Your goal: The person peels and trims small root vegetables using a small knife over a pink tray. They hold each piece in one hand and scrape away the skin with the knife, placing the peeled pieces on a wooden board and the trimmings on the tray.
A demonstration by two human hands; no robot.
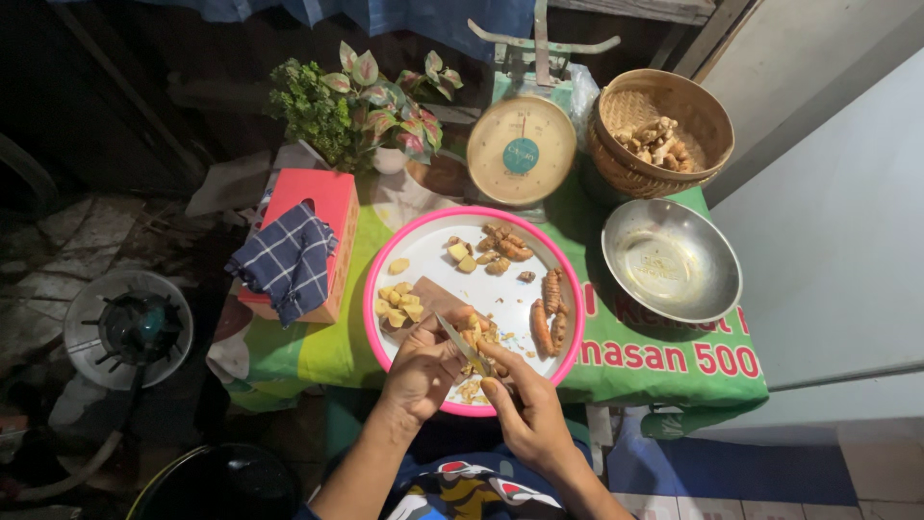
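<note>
- Closest to me, over the near rim of the pink-edged tray (380, 252), my left hand (423, 371) has its fingers clenched around a knife (462, 343) with the blade angled up and to the left, and my right hand (525, 409) is pinching a small root piece (478, 339) against the blade.
- Peelings (472, 390) lie on the tray just under my hands, so I judge the peeling well underway but not finished.
- Left on the tray I count roughly seven or eight pale cut chunks (398, 306) in one cluster by a brown board (435, 294).
- Right of my hands sit three or four orange roots (549, 310), skins on, waiting I'd say.
- Farther up the tray lie several more pieces (491, 248), some peeled and some not; I can't tell exactly.
- Beyond, one empty steel bowl (671, 260), one red box (313, 231) with a checked cloth (286, 258) draped on it.
- Farthest back, one dial scale (521, 149), one woven basket (661, 130) holding a heap of roots, and one potted plant (356, 101).
</note>
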